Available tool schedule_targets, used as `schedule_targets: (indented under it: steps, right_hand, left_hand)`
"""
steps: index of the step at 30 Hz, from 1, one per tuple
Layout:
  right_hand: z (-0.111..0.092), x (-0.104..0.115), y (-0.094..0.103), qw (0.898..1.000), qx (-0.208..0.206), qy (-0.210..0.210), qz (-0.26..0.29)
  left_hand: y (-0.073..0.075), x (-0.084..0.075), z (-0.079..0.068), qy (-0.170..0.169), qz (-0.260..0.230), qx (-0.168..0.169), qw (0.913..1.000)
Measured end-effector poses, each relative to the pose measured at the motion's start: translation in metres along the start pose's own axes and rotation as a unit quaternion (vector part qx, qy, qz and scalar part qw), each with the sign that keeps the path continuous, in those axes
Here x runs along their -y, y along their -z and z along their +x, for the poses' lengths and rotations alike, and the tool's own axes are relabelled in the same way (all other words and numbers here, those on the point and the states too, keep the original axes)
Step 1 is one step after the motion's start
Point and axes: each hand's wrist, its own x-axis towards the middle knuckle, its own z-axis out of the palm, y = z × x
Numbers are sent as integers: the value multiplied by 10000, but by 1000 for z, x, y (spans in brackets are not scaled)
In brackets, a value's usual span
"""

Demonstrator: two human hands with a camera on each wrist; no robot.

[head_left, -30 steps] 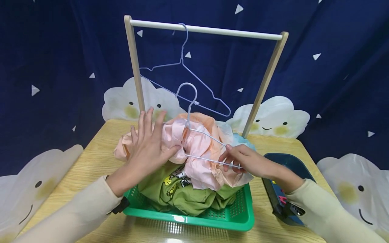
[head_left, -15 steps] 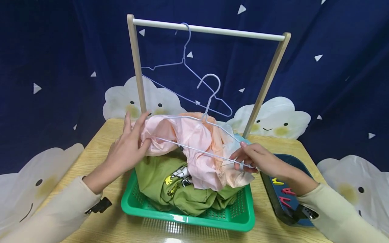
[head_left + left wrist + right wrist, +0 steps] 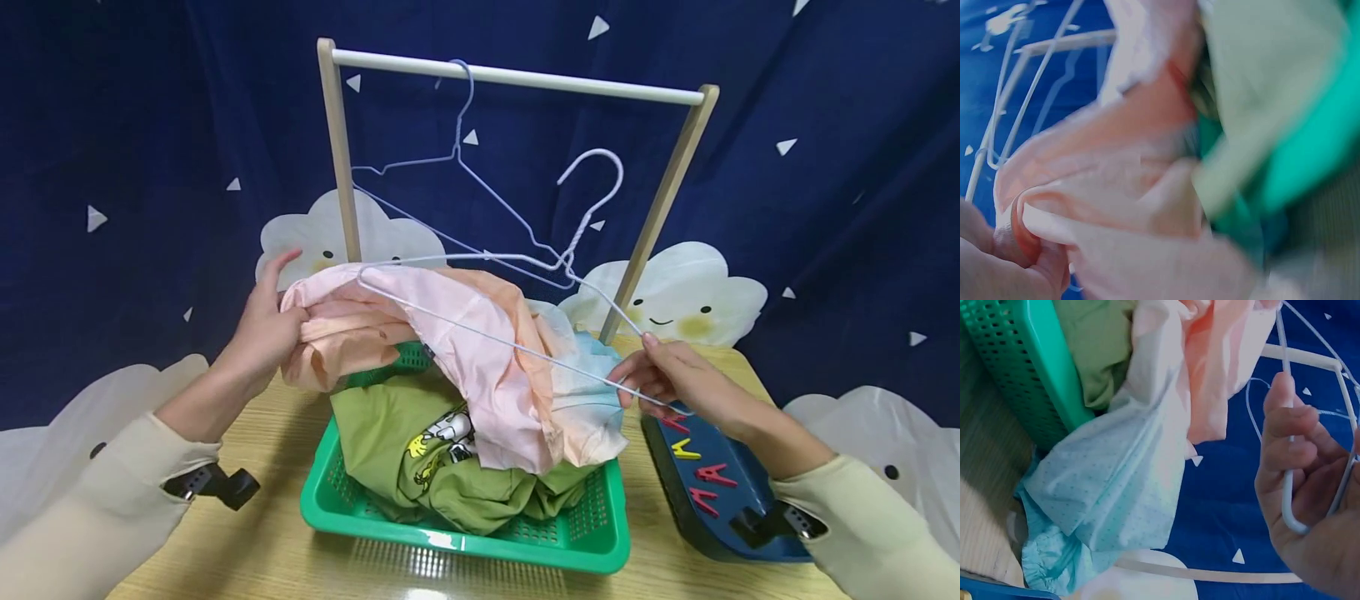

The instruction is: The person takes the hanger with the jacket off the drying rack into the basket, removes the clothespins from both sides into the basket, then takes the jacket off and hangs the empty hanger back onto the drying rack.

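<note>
My left hand (image 3: 262, 333) grips the bunched left part of a pale pink and peach garment (image 3: 472, 325), raised above a green basket (image 3: 450, 542). Close up in the left wrist view, fingers (image 3: 1016, 262) pinch a fold of this cloth. A white wire hanger (image 3: 581, 229) is held by its right end in my right hand (image 3: 675, 379), hook upward. Its left end and lower bar pass in front of the pink cloth in the head view. The right wrist view has the right fingers (image 3: 1291, 450) curled at the hanger's bent corner.
An olive green garment (image 3: 375, 417) with cartoon print lies in the basket, a light blue one (image 3: 588, 367) behind. A rack (image 3: 562, 79) carries another wire hanger (image 3: 459, 133). At right, a dark blue tray (image 3: 750, 500) holds several red and yellow clothespins (image 3: 714, 475).
The left hand has gone from spread fingers over the cloth to gripping it, drawing it leftward. My right hand has carried the hanger right and up, its left end now outside the pink garment.
</note>
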Motion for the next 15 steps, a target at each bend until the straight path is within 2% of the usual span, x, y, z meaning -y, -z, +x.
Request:
schedule_targets:
  steps: [1, 2, 5, 7, 8, 9, 11, 13, 15]
  right_hand:
    - [-1, 0, 2, 10000, -46, 28, 7]
    - [-2, 0, 5, 9999, -78, 75, 22]
    - [-3, -1, 9, 9998, -131, 156, 87]
    - [-2, -1, 10, 9997, -134, 159, 142]
    - [-2, -2, 10, 9997, -131, 158, 151]
    - [-1, -2, 9, 9997, -135, 134, 158]
    - [0, -3, 8, 9997, -149, 94, 176]
    - [1, -4, 7, 9996, -149, 90, 204]
    - [2, -4, 6, 9996, -164, 71, 220]
  left_hand:
    - [1, -1, 1, 233, -534, 13, 9983]
    - [0, -3, 1, 466, -1093, 74, 9929]
    - [-7, -10, -4, 1079, -2489, 289, 9621]
    - [-15, -16, -11, 1387, -3019, 534, 9417]
    - [-21, -19, -15, 1470, -3108, 692, 9365]
    - [-28, -22, -20, 1496, -3110, 853, 9347]
    - [-42, -26, -29, 1420, -2853, 1266, 9394]
    - [-57, -27, -36, 1087, -2090, 1710, 9567]
    - [-72, -25, -40, 387, -1072, 2115, 9707]
